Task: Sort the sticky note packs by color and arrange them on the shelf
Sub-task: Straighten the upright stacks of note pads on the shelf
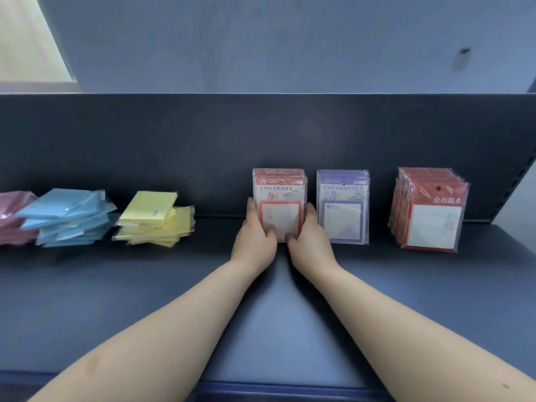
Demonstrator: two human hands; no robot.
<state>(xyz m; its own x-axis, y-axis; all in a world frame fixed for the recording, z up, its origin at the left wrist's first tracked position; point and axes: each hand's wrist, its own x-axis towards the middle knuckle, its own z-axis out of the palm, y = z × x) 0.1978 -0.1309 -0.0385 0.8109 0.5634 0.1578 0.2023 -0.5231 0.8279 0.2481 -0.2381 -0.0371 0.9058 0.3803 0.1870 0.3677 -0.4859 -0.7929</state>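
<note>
My left hand (255, 237) and right hand (309, 237) gripped the upright red-framed, plastic-wrapped sticky note packs (280, 195), squaring them. Next, probably: straightening the slumped yellow wrapped pile (153, 220), left.

Dim, bluish light, brightest in a pale patch (29, 39) at eleven o'clock. Soft sheen on the shelf (275, 329) at six; edges bend, detail slightly blurred.

My left hand (253, 236) and right hand (311, 239) cover the lower corners of the orange-red packs (280, 198); I cannot tell how far my fingers reach behind them. In this row, the purple packs (342, 204) and the red packs (429, 216), the rear packs hide behind the front one. The small print is unreadable. The left edge cuts off the pink stack (13, 219); the bottom edge cuts off my forearms (174, 329).
</note>
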